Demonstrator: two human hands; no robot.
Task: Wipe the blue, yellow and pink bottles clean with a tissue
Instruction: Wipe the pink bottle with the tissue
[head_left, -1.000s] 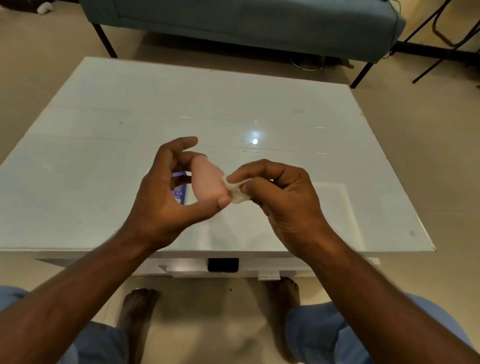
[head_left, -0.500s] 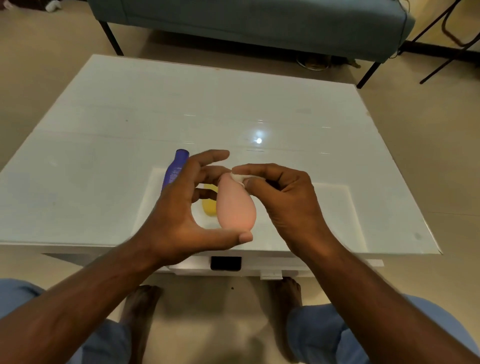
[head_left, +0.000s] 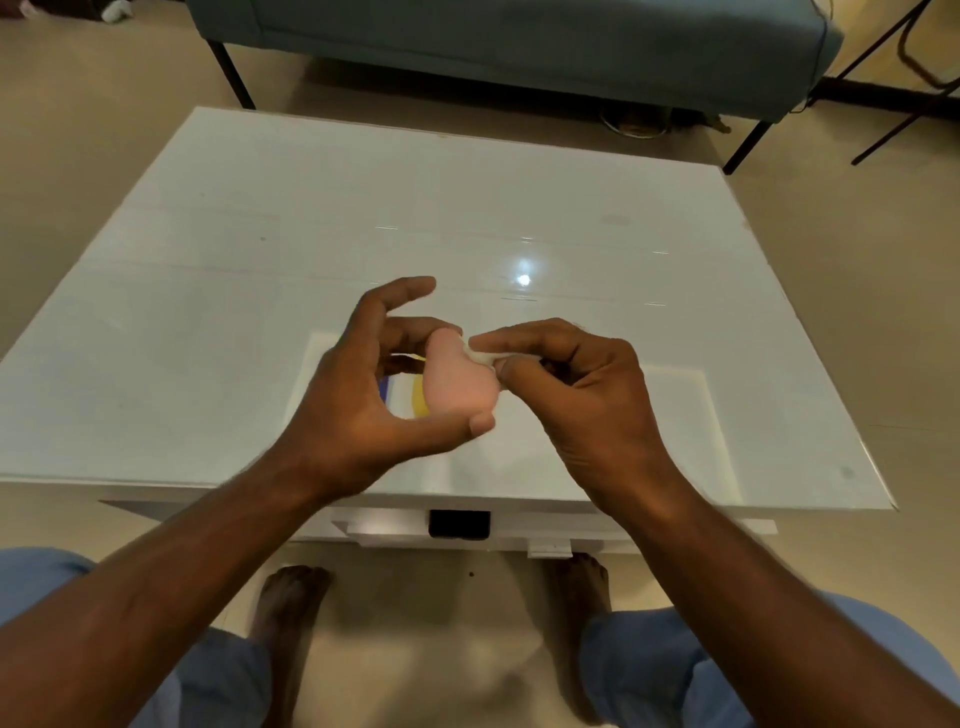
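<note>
The pink bottle (head_left: 457, 379) sits above the table's (head_left: 208, 312) near edge, held in the left hand (head_left: 363, 400), thumb under its base and fingers behind its neck. The right hand (head_left: 582, 395) pinches a tissue (head_left: 483, 356) against the bottle's upper right side. Behind the left hand, slivers of the blue bottle (head_left: 384, 389) and yellow bottle (head_left: 418, 397) show on the table.

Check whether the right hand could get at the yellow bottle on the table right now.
Probably not directly: the right hand pinches the tissue, and the pink bottle in the left hand covers the yellow bottle.
</note>
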